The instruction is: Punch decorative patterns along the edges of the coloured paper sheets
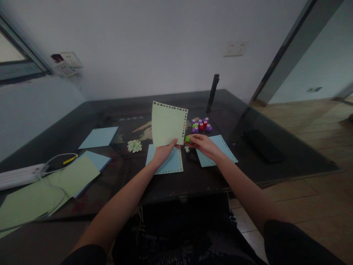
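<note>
My left hand holds a pale green paper sheet upright by its bottom edge. Small punched holes run along the sheet's top and right edges. My right hand grips a small green paper punch at the sheet's lower right corner. Under my hands lie two blue sheets with punched borders, one below the left hand and one under the right wrist. A cluster of purple, red and green punches sits just beyond the right hand.
A pile of paper cut-outs lies left of the held sheet. More blue and green sheets lie at the left, with a white power strip and cable. A black upright post stands at the back of the dark table.
</note>
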A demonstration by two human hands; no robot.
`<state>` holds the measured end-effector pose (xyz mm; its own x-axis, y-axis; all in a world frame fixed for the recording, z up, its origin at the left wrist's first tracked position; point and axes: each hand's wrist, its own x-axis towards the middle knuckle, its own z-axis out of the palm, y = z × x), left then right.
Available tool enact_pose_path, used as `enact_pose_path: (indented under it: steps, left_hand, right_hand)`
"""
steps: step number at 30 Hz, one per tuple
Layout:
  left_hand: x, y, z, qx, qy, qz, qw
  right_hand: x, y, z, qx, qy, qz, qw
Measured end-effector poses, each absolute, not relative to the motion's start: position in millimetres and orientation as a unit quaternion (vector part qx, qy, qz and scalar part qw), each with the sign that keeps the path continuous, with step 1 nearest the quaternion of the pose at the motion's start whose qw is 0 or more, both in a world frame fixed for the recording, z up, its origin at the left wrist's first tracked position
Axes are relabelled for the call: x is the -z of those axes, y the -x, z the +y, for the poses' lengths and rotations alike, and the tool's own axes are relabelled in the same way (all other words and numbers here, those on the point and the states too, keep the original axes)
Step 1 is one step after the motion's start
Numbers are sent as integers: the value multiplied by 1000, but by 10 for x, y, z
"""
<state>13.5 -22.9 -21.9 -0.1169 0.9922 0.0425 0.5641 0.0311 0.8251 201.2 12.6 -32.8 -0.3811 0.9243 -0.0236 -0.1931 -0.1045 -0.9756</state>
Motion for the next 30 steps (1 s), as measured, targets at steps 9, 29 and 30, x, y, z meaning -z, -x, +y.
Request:
enact_pose_path:
  steps: [9, 29, 30]
  left_hand:
    - [197, -127, -235, -369, -601, 644, 296]
    - [250, -118, -219, -343, -638, 632, 276]
    - [244, -119, -220, -341, -638, 634, 275]
  right_hand:
    - [319, -2046, 148, -626, 383, -535, 418]
    - [347, -2035, 153, -331, 449, -738, 378]
    - [350, -2035, 155, -332, 449, -737, 381]
